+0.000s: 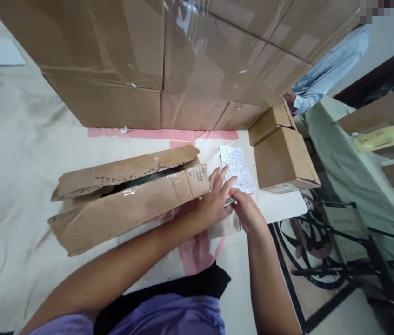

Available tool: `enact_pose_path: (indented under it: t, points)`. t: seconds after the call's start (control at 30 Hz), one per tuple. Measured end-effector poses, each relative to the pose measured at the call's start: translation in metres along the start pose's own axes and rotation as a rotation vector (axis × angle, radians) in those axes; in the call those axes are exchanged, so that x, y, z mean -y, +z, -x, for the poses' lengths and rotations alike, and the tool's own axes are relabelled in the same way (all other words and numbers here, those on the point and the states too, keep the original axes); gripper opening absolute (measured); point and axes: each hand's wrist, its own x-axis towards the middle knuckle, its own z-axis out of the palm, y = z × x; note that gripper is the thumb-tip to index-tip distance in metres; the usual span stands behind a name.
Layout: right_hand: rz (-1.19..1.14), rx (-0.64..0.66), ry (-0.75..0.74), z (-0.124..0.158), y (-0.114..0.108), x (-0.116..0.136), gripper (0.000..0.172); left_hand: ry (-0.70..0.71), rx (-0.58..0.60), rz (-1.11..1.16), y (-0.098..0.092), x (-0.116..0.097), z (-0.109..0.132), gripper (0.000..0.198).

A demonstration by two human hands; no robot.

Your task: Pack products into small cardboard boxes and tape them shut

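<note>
My left hand [217, 201] lies low at the near right end of a long brown cardboard box [134, 200], with its fingers spread. My right hand [250, 215] meets it, fingers curled at a small pale, shiny item [230, 201] between the hands, too hidden to name. Just beyond my fingers is a white paper sheet [240, 170] covered in small drawn blue boxes. The long box has torn flaps standing partly apart, with something dark inside its gap. Under my hands, a clear, shiny patch covers part of the table cloth.
Ahead rises a wall of taped cardboard boxes [197, 60]. An opened carton [280, 158] stands at the right edge of the cloth-covered table [15, 186]. Further right are a folding chair [346, 232], a green-covered table [343, 153] with a yellow bottle [381, 138], and a person's blue sleeve [332, 67].
</note>
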Motion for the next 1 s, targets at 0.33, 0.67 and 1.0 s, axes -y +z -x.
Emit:
enact_pose_path:
  t: [0.33,0.67,1.0]
  points:
    - [-0.027,-0.185,-0.157,0.009,0.01,0.011,0.022,0.103,0.001,-0.041,0.001,0.012,0.006,0.081]
    - [-0.059,-0.412,-0.297,0.027,0.015,-0.026,0.063,0.11,-0.002,-0.041,0.001,0.013,0.007,0.08]
    - [-0.202,-0.305,-0.275,0.04,0.022,-0.036,0.058,0.128,-0.035,-0.089,0.004,0.016,0.008,0.077]
